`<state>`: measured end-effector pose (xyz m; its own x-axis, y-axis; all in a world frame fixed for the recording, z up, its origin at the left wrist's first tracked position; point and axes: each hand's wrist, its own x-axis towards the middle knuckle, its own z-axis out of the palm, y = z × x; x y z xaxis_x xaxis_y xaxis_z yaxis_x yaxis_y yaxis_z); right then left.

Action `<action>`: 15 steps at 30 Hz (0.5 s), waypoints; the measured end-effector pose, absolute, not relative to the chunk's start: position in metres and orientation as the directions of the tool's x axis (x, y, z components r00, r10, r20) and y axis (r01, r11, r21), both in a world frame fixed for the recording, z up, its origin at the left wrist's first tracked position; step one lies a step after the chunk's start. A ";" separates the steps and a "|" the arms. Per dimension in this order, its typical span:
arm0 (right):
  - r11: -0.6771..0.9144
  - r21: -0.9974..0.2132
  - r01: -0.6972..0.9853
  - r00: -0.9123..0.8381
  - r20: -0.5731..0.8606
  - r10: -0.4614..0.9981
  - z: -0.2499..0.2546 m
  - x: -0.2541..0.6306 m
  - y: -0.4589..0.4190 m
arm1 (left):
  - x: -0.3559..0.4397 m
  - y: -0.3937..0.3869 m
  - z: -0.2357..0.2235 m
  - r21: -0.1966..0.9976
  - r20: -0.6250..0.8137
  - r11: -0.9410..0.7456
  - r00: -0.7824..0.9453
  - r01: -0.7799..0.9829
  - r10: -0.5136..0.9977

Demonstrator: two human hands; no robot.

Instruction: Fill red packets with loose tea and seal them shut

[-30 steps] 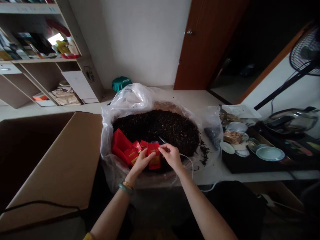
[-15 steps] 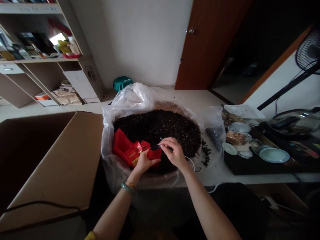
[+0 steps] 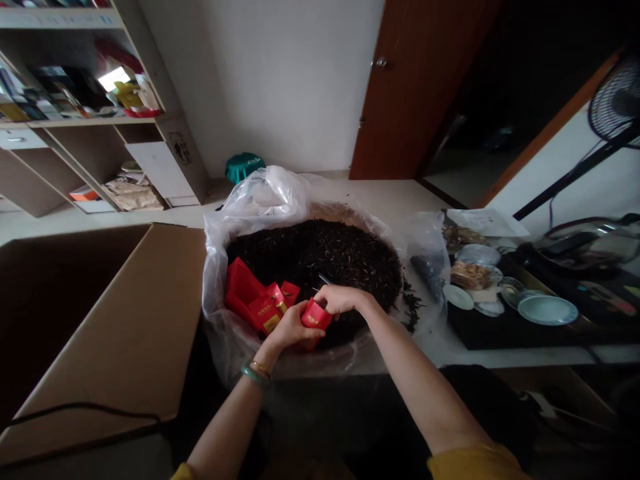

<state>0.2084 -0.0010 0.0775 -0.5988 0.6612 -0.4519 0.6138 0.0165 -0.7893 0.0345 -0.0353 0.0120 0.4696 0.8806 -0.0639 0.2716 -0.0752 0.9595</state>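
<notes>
A big clear plastic bag (image 3: pixel 260 200) holds a heap of dark loose tea leaves (image 3: pixel 325 253). Several red packets (image 3: pixel 250 293) lie at the heap's near left edge. My left hand (image 3: pixel 290 328) is closed around one small red packet (image 3: pixel 316 316), held upright over the heap's front edge. My right hand (image 3: pixel 339 298) is closed in a pinch at the packet's mouth; a thin metal tool sticks out past its fingers, and what else it holds is hidden.
An open cardboard box (image 3: pixel 100 313) stands at the left. Small dishes (image 3: pixel 545 308) and a dark tray (image 3: pixel 525 327) sit at the right, with a kettle (image 3: pixel 585 243) and a fan (image 3: pixel 617 100) behind. Shelves (image 3: pixel 75 120) and a brown door (image 3: pixel 420 87) are at the back.
The left hand turned the red packet from flat to upright and gripped it tighter. The right hand dipped toward the tea, then came back to the packet's mouth.
</notes>
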 end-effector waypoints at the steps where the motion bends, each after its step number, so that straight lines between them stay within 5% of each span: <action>1: 0.029 -0.794 0.608 -0.592 -0.428 0.683 0.075 0.208 -0.002 | 0.035 -0.035 0.012 0.960 -0.060 -0.076 0.460 0.271 0.886; 15: -0.049 -0.944 0.327 -0.515 -0.221 0.828 0.078 0.230 0.003 | 0.036 -0.033 0.009 0.968 0.009 -0.096 0.355 0.230 0.935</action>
<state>0.2303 0.0025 0.0780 -0.5146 0.8284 -0.2213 0.3267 -0.0492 -0.9438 0.0356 -0.0330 0.0088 0.3554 0.9347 0.0086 0.2302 -0.0964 0.9684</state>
